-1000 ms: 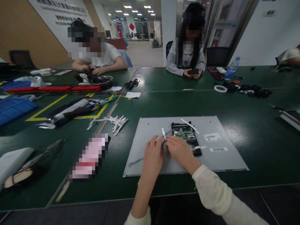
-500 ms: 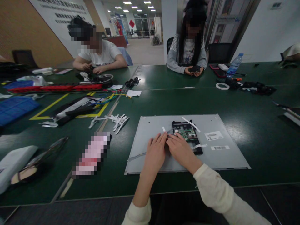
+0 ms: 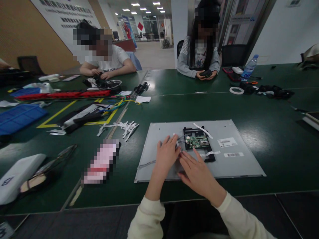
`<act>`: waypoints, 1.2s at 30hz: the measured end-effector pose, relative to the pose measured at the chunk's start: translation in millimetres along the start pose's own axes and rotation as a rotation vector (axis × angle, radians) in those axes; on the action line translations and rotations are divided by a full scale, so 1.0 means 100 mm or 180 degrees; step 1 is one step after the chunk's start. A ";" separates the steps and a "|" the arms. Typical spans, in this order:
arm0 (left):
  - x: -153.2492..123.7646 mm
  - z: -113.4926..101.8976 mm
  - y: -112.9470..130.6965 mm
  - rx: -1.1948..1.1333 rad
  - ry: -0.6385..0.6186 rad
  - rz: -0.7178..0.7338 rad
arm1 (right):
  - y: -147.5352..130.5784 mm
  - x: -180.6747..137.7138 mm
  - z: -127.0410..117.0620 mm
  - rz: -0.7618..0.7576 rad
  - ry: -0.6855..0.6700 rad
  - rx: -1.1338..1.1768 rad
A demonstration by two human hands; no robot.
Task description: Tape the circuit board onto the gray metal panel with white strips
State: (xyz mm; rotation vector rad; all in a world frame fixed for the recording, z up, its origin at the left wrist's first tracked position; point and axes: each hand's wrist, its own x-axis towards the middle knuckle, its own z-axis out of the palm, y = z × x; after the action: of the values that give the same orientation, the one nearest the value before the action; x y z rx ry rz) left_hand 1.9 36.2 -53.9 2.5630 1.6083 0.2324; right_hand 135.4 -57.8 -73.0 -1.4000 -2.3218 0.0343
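Note:
A flat grey metal panel [image 3: 234, 166] lies on the table in front of me, with a black plastic bracket [image 3: 211, 156] and a green circuit board [image 3: 199, 142] on it. Strips of white tape [image 3: 203, 130] cross the bracket. My left hand [image 3: 167, 152] rests its outstretched fingers on the panel, left of the board, over a grey cable [image 3: 147, 164] and a bit of white tape. Just right of it my right hand [image 3: 198, 169] has its fingers spread, fingertips close to the left hand and below the board. Neither hand visibly grips anything.
Left of the panel lie a phone [image 3: 101, 164], white tape strips [image 3: 128, 127], a white case [image 3: 22, 177] and a blue basket [image 3: 21, 116]. A tape roll [image 3: 236, 90] and a water bottle [image 3: 250, 68] are at the far right. Two people sit across the table.
My right hand has drawn back from the circuit board toward me, and its fingers have spread, uncovering the board's left part. The left hand stays at nearly the same place, fingers slightly more apart.

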 end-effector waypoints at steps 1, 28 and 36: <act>0.01 0.01 -0.01 -0.0036 0.0002 0.0001 | 0.00 -0.03 -0.01 -0.0016 -0.0028 0.0017; -0.03 -0.11 -0.28 -0.1062 0.1700 -0.0248 | 0.30 0.23 -0.12 -0.0262 -0.0473 0.0130; -0.10 -0.15 -0.28 -0.0831 0.1419 -0.0382 | 0.55 0.42 0.01 0.0274 -0.0106 -0.0191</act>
State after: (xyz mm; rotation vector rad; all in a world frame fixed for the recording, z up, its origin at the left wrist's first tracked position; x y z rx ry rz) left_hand -29.4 39.6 -44.9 2.3130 1.7154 0.9897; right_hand 164.6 5.2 -72.4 -1.5395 -2.3058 0.0133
